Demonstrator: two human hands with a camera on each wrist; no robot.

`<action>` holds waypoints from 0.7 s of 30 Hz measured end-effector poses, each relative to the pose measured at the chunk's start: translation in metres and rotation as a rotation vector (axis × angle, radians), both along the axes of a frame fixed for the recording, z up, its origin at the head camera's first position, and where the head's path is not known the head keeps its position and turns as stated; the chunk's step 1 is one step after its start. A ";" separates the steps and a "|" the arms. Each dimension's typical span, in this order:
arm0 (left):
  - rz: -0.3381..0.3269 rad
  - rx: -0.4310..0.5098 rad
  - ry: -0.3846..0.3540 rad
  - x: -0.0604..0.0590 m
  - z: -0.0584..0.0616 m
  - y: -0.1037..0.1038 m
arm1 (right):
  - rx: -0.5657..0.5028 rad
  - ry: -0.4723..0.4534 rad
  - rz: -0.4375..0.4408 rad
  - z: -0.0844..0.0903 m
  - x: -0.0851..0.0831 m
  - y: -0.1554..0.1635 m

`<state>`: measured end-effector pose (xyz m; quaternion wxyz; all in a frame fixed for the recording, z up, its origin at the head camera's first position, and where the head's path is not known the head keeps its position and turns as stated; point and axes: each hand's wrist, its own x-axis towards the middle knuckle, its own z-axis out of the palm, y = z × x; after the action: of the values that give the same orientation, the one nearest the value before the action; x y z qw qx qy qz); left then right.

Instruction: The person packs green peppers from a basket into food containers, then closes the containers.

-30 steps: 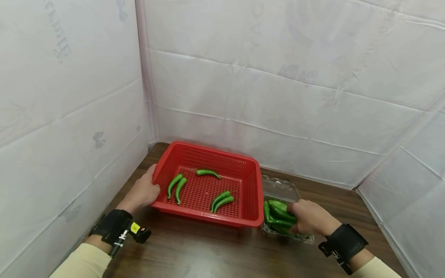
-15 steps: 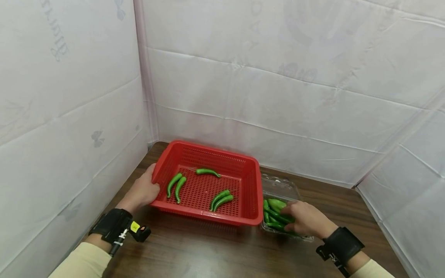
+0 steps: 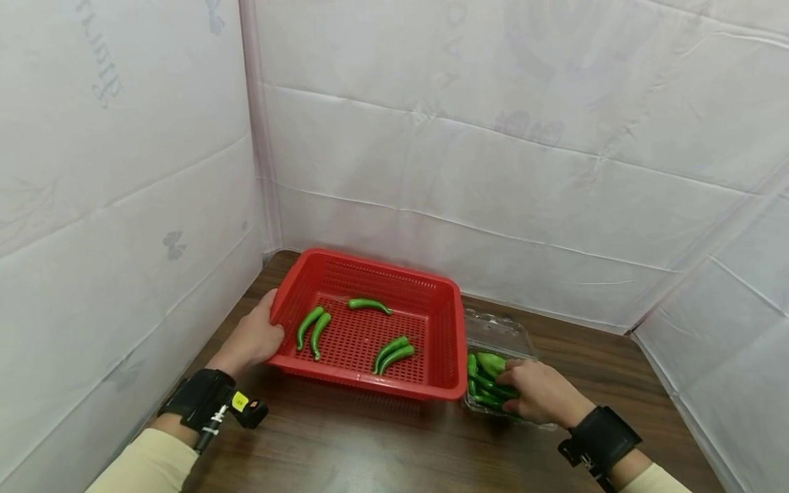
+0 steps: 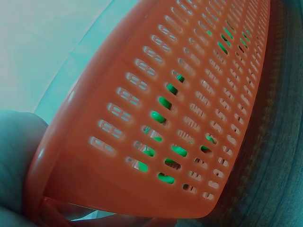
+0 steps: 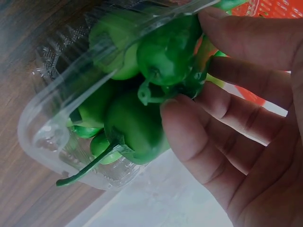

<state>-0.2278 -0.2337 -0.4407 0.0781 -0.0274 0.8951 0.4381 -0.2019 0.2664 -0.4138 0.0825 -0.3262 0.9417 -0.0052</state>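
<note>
The left hand (image 3: 254,340) grips the 9 o'clock rim of the slotted red plastic basket (image 3: 320,263), where five slim, curved green chillies (image 3: 312,330) lie on the perforated floor. At the basket's 3 o'clock, touching it, the right hand (image 3: 537,392) curls its fingers (image 5: 189,137) around glossy green peppers (image 5: 163,59) in a clear, ribbed plastic punnet (image 3: 501,330) on the dark wood-grain table (image 3: 382,445). The faint grey print on the white sheeting (image 3: 105,65) seems mirrored and is unreadable.

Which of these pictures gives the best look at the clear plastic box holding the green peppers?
The right wrist view: the clear plastic box fills the frame, with green peppers and the right hand reaching into them. The head view shows the box small, beside the red plastic basket. The left wrist view misses it.
</note>
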 end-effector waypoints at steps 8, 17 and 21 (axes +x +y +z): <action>-0.003 -0.003 0.010 0.001 0.001 0.001 | 0.000 -0.024 0.003 0.000 0.002 -0.001; -0.001 0.000 -0.002 0.000 0.004 0.000 | 0.003 -0.029 0.003 0.000 0.000 -0.001; 0.000 0.007 -0.020 0.001 0.003 0.001 | 0.008 -0.054 -0.004 0.003 -0.001 0.000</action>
<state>-0.2267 -0.2323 -0.4373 0.0870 -0.0314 0.8927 0.4410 -0.2025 0.2668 -0.4104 0.1093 -0.3239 0.9397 -0.0104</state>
